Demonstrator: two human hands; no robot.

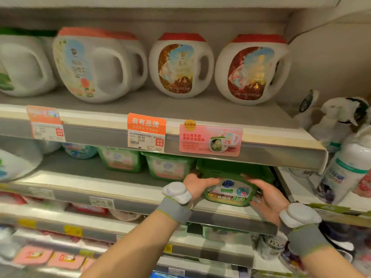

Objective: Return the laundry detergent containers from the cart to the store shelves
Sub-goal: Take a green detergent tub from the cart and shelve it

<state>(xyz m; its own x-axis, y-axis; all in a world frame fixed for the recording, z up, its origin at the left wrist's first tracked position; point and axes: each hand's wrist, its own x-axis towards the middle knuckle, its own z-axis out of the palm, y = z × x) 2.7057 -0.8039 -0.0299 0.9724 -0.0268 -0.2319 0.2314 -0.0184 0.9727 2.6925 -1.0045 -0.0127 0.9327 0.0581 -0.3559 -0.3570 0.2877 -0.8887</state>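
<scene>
Our forearms reach up from below, left hand [197, 184] and right hand [268, 195] flanking a green detergent box [230, 190] at the front edge of the middle shelf [112, 190]. Similar green boxes [168, 167] sit just left; white jugs [180, 65] stand above. Fingers of both hands curl around the box's sides.

The orange price tag [146, 131] at frame centre reads "自有品牌", 49.90 and 39.90; the green detergent box [230, 190] reads "3合1".
</scene>
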